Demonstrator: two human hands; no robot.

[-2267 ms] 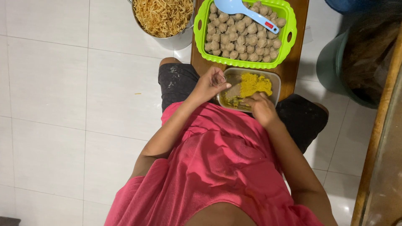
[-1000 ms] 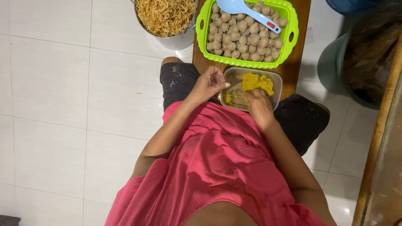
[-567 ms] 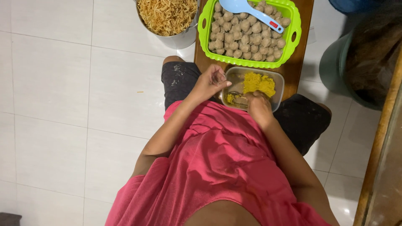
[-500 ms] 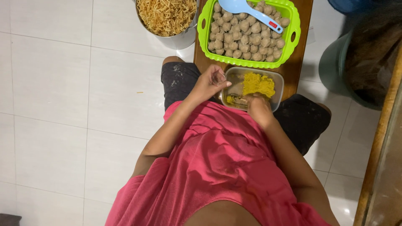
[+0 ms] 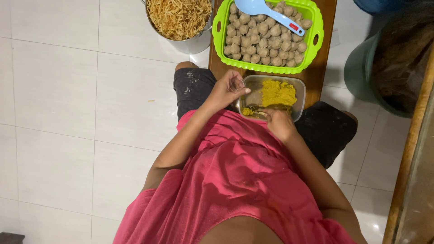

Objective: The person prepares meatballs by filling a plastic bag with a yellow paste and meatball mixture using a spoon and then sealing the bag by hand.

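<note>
step: scooping yellow paste (image 5: 278,92) from the clear tub (image 5: 298,88) on the wooden board (image 5: 327,40) | left hand (image 5: 226,90) pinches a small clear thing, maybe a bag, just beside the tub | right hand (image 5: 278,124) curled on a spoon (image 5: 253,110) in the paste | next, I think: lift the spoon level, tip it into the clear thing | green tray (image 5: 316,40) of meatballs behind

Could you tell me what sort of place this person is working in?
Probably a home kitchen floor: white floor tiles, a pot of noodles, and a green basket of meatballs on a low wooden board.
</note>
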